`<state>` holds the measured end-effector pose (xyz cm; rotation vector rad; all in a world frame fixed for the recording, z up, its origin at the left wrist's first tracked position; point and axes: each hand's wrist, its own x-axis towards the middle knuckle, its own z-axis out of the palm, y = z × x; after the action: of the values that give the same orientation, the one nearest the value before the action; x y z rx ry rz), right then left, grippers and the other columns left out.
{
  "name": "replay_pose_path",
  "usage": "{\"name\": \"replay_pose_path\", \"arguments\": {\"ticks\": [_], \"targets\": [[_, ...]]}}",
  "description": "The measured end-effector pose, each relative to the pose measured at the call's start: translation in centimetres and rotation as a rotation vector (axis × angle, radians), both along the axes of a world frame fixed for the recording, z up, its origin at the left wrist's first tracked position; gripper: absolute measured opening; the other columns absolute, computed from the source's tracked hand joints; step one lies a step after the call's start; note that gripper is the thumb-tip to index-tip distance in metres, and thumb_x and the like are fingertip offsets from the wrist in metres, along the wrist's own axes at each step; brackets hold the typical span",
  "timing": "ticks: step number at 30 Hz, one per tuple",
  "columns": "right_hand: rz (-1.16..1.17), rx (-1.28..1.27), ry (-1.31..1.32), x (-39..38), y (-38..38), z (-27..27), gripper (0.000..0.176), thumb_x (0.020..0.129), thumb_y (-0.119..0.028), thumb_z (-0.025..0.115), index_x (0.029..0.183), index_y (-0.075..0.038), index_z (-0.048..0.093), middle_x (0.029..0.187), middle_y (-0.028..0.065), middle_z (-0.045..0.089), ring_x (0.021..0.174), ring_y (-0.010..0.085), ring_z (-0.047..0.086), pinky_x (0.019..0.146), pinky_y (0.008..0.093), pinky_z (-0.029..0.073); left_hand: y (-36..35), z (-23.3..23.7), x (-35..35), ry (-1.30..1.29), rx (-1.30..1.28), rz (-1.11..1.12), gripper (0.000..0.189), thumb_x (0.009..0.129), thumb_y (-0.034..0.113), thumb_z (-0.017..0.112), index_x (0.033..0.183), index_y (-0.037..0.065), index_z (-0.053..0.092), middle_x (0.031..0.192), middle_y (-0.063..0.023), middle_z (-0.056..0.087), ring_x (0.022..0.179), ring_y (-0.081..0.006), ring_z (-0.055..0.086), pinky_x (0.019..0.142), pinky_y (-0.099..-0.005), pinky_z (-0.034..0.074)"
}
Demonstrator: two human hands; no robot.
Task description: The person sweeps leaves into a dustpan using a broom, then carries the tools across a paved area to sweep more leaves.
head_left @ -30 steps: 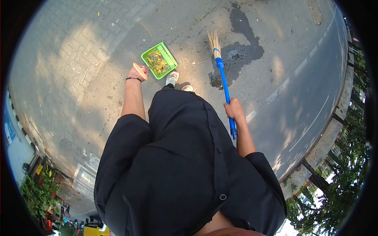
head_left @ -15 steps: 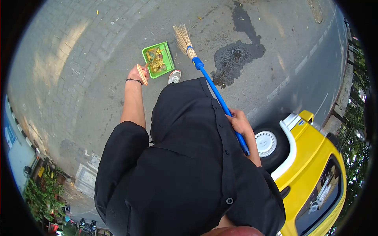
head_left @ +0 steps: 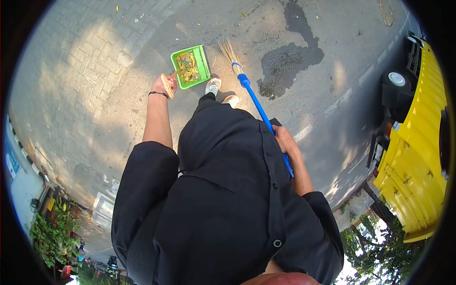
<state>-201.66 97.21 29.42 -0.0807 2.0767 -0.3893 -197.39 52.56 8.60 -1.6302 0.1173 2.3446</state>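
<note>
My left hand [head_left: 163,86] is closed around the light orange handle [head_left: 167,86] of a green dustpan [head_left: 204,63]. Yellow and green leaves [head_left: 187,66] lie inside the pan, which is near my shoes [head_left: 213,85]. On the other side, my right hand [head_left: 285,140] grips the blue shaft of a broom [head_left: 257,104] close to its upper end. The broom slants away from me, with its straw bristles [head_left: 230,52] low over or on the pavement; contact cannot be made out.
A dark wet patch [head_left: 282,69] spreads to the right of the bristles. Beyond it, a yellow truck [head_left: 413,166] is on the road at the far right. Paving bricks [head_left: 97,50] cover the upper left, and green plants [head_left: 54,232] stand at lower left.
The yellow vehicle beside me has passed on, and a yellow truck body shows farther right. The broom's bristles have shifted slightly right and down. Both my shoes now show.
</note>
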Motion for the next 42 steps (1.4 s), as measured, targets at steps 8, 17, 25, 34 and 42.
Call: {"name": "replay_pose_path", "arguments": {"ticks": [8, 17, 25, 34, 42], "targets": [[-0.290, -0.118, -0.216, -0.7, -0.6, 5.5, 0.015, 0.082, -0.013, 0.053, 0.083, 0.002, 0.057, 0.055, 0.0015, 0.049, 0.045, 0.0087, 0.046, 0.040, 0.0258, 0.038, -1.7, -0.1, 0.5, -0.027, 0.021, 0.035, 0.008, 0.079, 0.006, 0.039, 0.078, -0.002, 0.040, 0.061, -0.0104, 0.050, 0.045, -0.0151, 0.051, 0.036, -0.0193, 0.043], [0.034, 0.243, 0.208, 1.2, -0.3, -0.7, 0.027, 0.079, -0.020, 0.056, 0.088, 0.006, 0.057, 0.081, 0.0289, 0.060, 0.083, 0.0415, 0.059, 0.075, 0.0445, 0.046, -2.2, -2.6, 1.1, -0.004, -0.071, 0.057, 0.014, 0.079, 0.011, 0.040, 0.073, -0.001, 0.042, 0.061, -0.0101, 0.047, 0.045, -0.0162, 0.048, 0.037, -0.0216, 0.044], [0.179, -0.003, 0.064, 4.4, -0.7, -1.9, 0.030, 0.079, -0.020, 0.055, 0.097, 0.003, 0.059, 0.088, 0.0280, 0.060, 0.093, 0.0367, 0.059, 0.078, 0.0416, 0.044, -2.6, -3.8, 1.2, 0.023, -0.012, 0.085, 0.011, 0.076, 0.009, 0.041, 0.069, 0.001, 0.038, 0.062, -0.0098, 0.045, 0.044, -0.0156, 0.046, 0.038, -0.0229, 0.043], [-0.283, -0.130, -0.233, 3.4, -1.1, 5.8, 0.014, 0.083, -0.013, 0.053, 0.083, 0.001, 0.056, 0.054, 0.0020, 0.047, 0.043, 0.0092, 0.046, 0.039, 0.0252, 0.038, -2.5, -2.9, 1.8, 0.018, 0.087, 0.075, 0.012, 0.082, 0.009, 0.042, 0.075, 0.001, 0.037, 0.060, -0.0068, 0.044, 0.043, -0.0142, 0.045, 0.038, -0.0226, 0.042], [-0.372, -0.018, 0.011, 2.7, 1.5, 5.9, 0.016, 0.082, -0.014, 0.055, 0.079, 0.002, 0.055, 0.055, 0.0038, 0.050, 0.044, 0.0113, 0.048, 0.040, 0.0275, 0.039, -0.1, -0.3, 2.3, 0.080, 0.174, 0.151, 0.009, 0.081, 0.007, 0.042, 0.077, 0.000, 0.038, 0.054, -0.0061, 0.043, 0.042, -0.0148, 0.043, 0.037, -0.0237, 0.039]]}}
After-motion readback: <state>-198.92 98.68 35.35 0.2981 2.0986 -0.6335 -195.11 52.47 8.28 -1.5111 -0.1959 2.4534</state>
